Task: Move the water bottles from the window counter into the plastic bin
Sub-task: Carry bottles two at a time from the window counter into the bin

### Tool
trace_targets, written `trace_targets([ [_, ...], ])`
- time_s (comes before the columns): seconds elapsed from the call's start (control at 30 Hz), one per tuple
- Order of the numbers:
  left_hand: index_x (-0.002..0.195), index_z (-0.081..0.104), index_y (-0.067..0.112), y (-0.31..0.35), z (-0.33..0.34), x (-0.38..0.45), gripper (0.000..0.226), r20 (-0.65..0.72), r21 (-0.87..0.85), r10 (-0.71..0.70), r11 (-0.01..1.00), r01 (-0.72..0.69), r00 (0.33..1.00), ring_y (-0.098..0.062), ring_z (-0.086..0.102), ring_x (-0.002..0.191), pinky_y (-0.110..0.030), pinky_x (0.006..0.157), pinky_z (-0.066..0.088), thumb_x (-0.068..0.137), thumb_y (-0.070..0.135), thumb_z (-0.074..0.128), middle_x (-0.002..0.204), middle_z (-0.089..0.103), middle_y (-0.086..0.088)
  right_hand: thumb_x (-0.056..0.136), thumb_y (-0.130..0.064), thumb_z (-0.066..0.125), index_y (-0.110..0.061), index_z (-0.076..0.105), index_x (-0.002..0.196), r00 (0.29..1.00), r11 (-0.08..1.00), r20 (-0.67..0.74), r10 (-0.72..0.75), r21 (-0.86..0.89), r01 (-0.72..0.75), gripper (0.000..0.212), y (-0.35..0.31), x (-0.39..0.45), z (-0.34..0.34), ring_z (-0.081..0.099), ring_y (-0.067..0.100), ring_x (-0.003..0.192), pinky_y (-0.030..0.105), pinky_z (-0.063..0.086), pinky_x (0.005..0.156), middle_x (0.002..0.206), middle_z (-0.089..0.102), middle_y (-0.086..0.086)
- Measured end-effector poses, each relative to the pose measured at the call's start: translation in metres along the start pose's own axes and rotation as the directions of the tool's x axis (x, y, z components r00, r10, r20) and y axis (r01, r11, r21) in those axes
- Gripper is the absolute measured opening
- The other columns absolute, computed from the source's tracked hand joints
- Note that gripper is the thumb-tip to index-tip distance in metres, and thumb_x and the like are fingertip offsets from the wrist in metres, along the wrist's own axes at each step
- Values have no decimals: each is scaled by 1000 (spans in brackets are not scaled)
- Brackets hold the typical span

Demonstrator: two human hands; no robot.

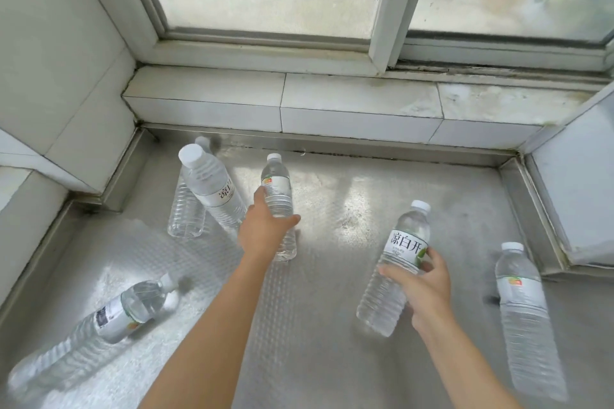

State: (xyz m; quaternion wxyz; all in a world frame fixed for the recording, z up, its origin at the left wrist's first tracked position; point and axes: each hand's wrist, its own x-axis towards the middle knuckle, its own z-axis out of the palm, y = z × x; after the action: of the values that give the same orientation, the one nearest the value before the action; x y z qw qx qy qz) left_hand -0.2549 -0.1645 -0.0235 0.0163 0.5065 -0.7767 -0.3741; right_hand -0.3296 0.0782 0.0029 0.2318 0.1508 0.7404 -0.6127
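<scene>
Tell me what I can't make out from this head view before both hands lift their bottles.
- The plastic bin: outside the head view.
- Rear bottle: mostly hidden behind the leaning bottle; its label is unseen.
- Lying bottle: label blurred, unreadable.
- Middle bottle: lower body covered by the left hand.
- Right hand: its grip on the labelled bottle hides part of that bottle's far side.

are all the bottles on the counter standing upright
No, the bottle at front left lies on its side on the metal counter, while others stand.
</scene>
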Motion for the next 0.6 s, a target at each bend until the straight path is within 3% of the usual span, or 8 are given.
trace_targets([
  [0.13, 143, 36, 28, 1, -9, 4, 89, 17, -158, -19, 987, 21, 1000, -20, 58, 88, -32, 74, 41, 68, 34, 82, 108, 65, 1, 56, 7, 82, -26, 44, 122, 997, 995, 28, -75, -60, 76, 83, -6, -16, -7, 63, 11, 82, 29, 49, 62, 101, 57, -6],
  [0.27, 140, 44, 29, -6, -17, -13, 86, 125, -485, -17, 871, 76, 992, -19, 69, 85, -34, 76, 53, 66, 22, 86, 96, 71, -2, 52, 0, 86, -30, 45, 126, 987, 979, 38, -158, -127, 162, 89, -9, -33, -15, 63, 10, 92, 33, 52, 75, 112, 56, -10],
  [0.33, 139, 46, 33, -6, -21, -30, 88, 179, -573, 42, 817, 69, 983, -21, 72, 91, -39, 78, 57, 63, 20, 89, 104, 70, -7, 52, 1, 86, -35, 45, 124, 980, 973, 46, -194, -117, 198, 90, -11, -42, -22, 64, 11, 93, 31, 52, 74, 114, 55, -13],
  [0.47, 135, 47, 38, 11, -30, -75, 85, 221, -661, 194, 751, 0, 956, -14, 73, 87, -26, 64, 55, 67, 8, 88, 111, 69, -4, 51, 1, 87, -40, 42, 123, 966, 962, 41, -255, -86, 257, 94, -17, -66, -42, 66, 13, 91, 29, 51, 71, 116, 55, -15],
  [0.6, 129, 51, 47, 31, -34, -120, 91, 259, -694, 339, 716, -70, 904, -14, 73, 90, -30, 72, 57, 52, 21, 91, 107, 73, -2, 43, -7, 88, -37, 46, 128, 959, 959, -13, -282, -46, 281, 100, -14, -92, -72, 66, 14, 95, 37, 55, 78, 118, 56, -11],
])
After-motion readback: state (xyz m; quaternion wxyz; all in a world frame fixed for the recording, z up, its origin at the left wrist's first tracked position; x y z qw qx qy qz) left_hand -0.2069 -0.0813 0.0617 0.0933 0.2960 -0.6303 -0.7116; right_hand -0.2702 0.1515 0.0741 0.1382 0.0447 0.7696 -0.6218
